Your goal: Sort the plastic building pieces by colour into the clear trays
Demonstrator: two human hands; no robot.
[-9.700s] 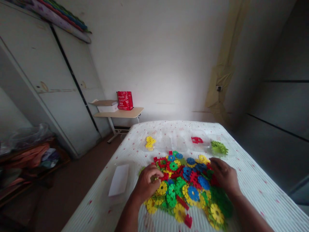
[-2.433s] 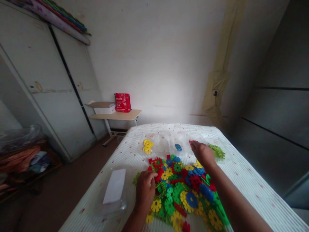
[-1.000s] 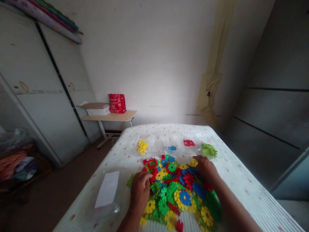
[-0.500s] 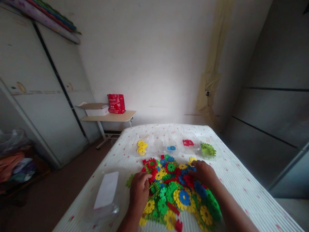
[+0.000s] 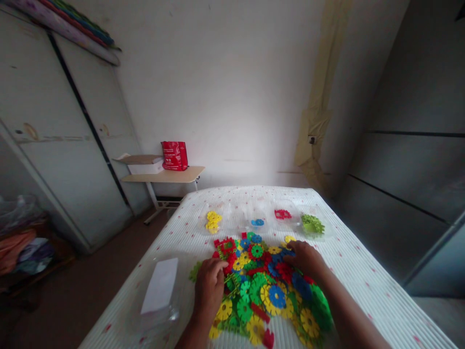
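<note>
A pile of plastic snowflake-shaped building pieces (image 5: 258,281) in red, yellow, green and blue spreads between my hands. At its left edge rests my left hand (image 5: 209,282), fingertips touching red pieces and thumb slightly apart. My right hand (image 5: 308,258) lies over the pile's far right edge, its fingers and thumb spread near blue pieces and a yellow piece (image 5: 289,239). Nothing is visibly gripped in either hand, though the undersides of the fingers are hidden. Closest to me are a yellow piece (image 5: 255,331) and a red piece (image 5: 268,338).
Beyond the pile, a clear plastic tray (image 5: 232,220) has yellow pieces (image 5: 213,221), blue pieces (image 5: 257,222), red pieces (image 5: 282,214) and green pieces (image 5: 312,224) in separate sections. A clear lid with white paper (image 5: 160,286) lies left on the table's striped cloth (image 5: 123,300).
</note>
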